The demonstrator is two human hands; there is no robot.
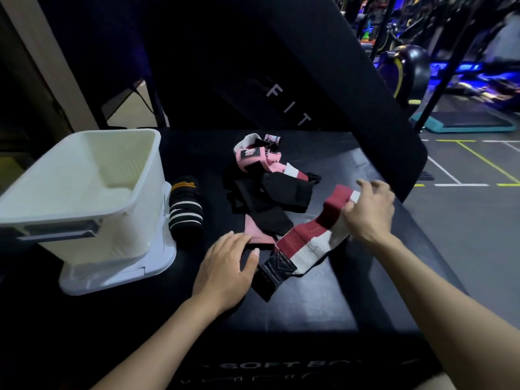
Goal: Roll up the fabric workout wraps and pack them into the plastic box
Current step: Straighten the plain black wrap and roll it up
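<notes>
L hand [225, 266] lying flat, open, beside maroon/white wrap [306, 237]; R hand [368, 209] pinching wrap's far end.

- My left hand [225, 266] lies palm down, fingers straight and together, thumb spread to the side.
- My right hand [371, 209] reaches farther forward, fingers curled in a pinch.

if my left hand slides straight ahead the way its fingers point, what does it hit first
Most likely the pink wrap at the left hand's fingertips, then the black wraps behind it.
</notes>
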